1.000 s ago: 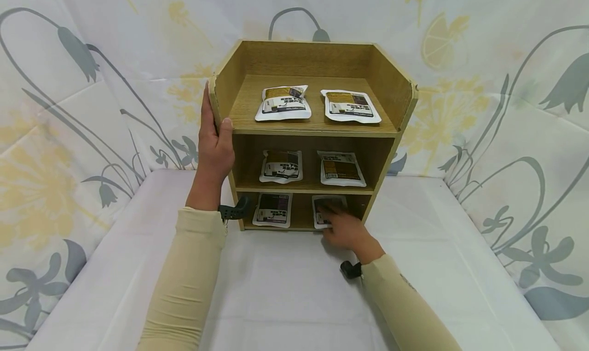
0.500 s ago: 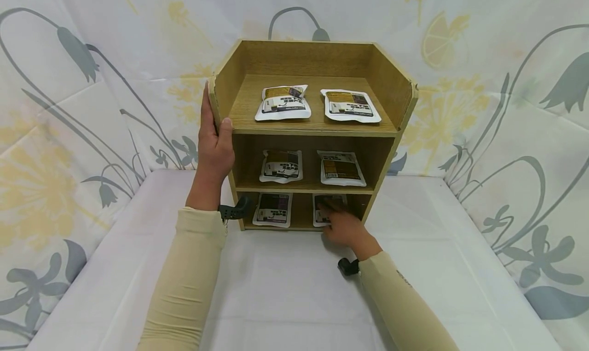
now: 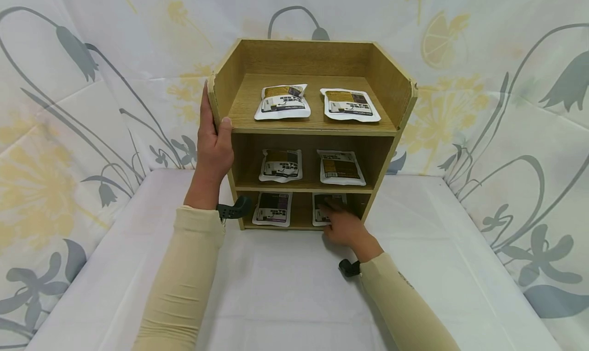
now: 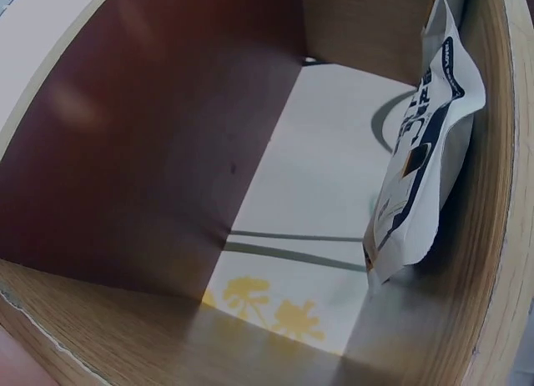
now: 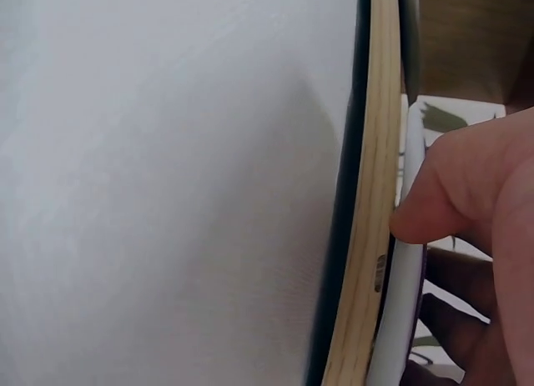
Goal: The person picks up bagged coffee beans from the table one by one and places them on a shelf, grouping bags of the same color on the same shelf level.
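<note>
A three-level wooden shelf (image 3: 313, 132) stands on the white cloth with flat printed pouches on it. On its left side panel rests my left hand (image 3: 214, 149), fingers up along the outside and thumb over the front edge. At the bottom right, my right hand (image 3: 344, 227) lies over a dark-faced pouch (image 3: 318, 215) and hides part of it. In the right wrist view, the thumb (image 5: 430, 219) touches the pouch's white near edge at the shelf board (image 5: 367, 236), with the other fingers over its printed side. Beside it lies another dark-faced pouch (image 3: 273, 209).
The top level carries a left pouch (image 3: 282, 103) and a right pouch (image 3: 350, 106). A left pouch (image 3: 281, 165) and a right pouch (image 3: 341, 167) lie on the middle level. Behind the shelf hangs a flower-patterned cloth (image 3: 152, 44); white cloth (image 3: 285, 284) covers the surface in front.
The bottom-right pouch has slid slightly inward from the shelf's front edge, and my right hand has shifted a little with it. My left hand has stayed on the side panel.
</note>
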Demonstrator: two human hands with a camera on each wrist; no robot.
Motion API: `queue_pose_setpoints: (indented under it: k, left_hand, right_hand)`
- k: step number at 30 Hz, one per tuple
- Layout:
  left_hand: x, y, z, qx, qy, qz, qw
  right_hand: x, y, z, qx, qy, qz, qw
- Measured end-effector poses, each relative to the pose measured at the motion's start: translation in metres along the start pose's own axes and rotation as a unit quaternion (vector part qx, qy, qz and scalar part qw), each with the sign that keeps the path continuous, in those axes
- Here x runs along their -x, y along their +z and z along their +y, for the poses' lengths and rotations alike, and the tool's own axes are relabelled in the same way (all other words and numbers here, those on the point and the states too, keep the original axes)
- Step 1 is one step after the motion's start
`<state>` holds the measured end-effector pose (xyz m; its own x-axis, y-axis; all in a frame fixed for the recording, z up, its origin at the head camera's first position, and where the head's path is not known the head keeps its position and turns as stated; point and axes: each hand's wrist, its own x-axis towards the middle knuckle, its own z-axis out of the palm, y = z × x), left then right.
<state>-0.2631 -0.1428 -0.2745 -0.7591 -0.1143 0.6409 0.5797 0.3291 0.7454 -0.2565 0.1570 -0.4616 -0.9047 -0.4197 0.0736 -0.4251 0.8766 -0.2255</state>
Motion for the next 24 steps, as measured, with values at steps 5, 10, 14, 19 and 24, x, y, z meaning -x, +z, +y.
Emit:
queue_pose_setpoints:
  k: [5,10,14,19,24]
  left_hand:
    - [0.001,0.001,-0.001,0.004,0.010,-0.002,0.9999]
    - [0.001,-0.001,0.003,0.003,0.005,-0.007,1.0000]
    - [0.004,-0.003,0.017,0.008,-0.003,-0.015,0.9999]
    - [0.010,-0.004,0.036,0.008,-0.016,-0.021,0.9996]
    - [0.008,-0.005,0.031,0.012,-0.013,-0.021,0.9996]
  right_hand:
    - [0.007,-0.005,-0.003,0.000,-0.011,0.016,1.000]
    - [0.014,-0.012,-0.007,-0.004,-0.037,0.043,0.998]
    - [0.018,-0.018,-0.009,0.007,-0.045,0.057,0.997]
    - [0.025,-0.030,-0.013,0.001,-0.054,0.075,0.996]
    - [0.031,-0.040,-0.015,-0.002,-0.068,0.102,0.992]
